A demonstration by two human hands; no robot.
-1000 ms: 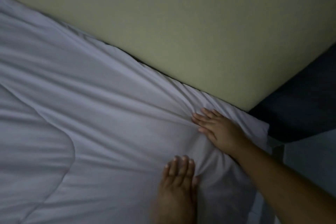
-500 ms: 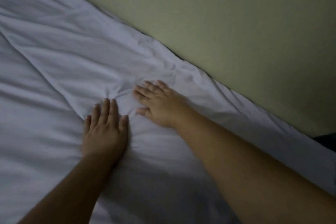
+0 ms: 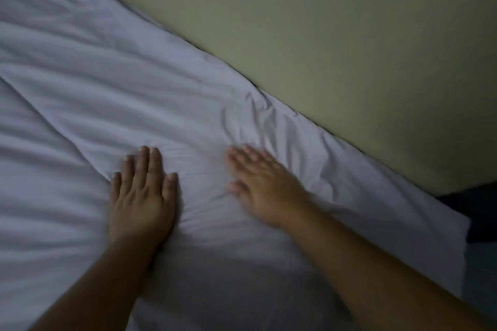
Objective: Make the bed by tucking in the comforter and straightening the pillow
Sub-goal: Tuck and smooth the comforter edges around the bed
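Observation:
A pale grey-white comforter (image 3: 113, 94) covers the bed and fills the left and middle of the view, creased in long folds. Its far edge runs diagonally along the wall. My left hand (image 3: 142, 196) lies flat, palm down, on the comforter with fingers together. My right hand (image 3: 263, 185) also rests flat on the fabric a hand's width to the right, slightly blurred, just below a patch of small wrinkles (image 3: 258, 118). Neither hand holds any cloth. No pillow is in view.
A plain yellow-green wall (image 3: 349, 35) borders the bed along its far side. A dark shape (image 3: 481, 212) sits beyond the comforter's corner at the right edge. The light is dim.
Both hands have slid along the comforter away from its right corner, and the right hand has drawn apart from the left. The view has shifted with them.

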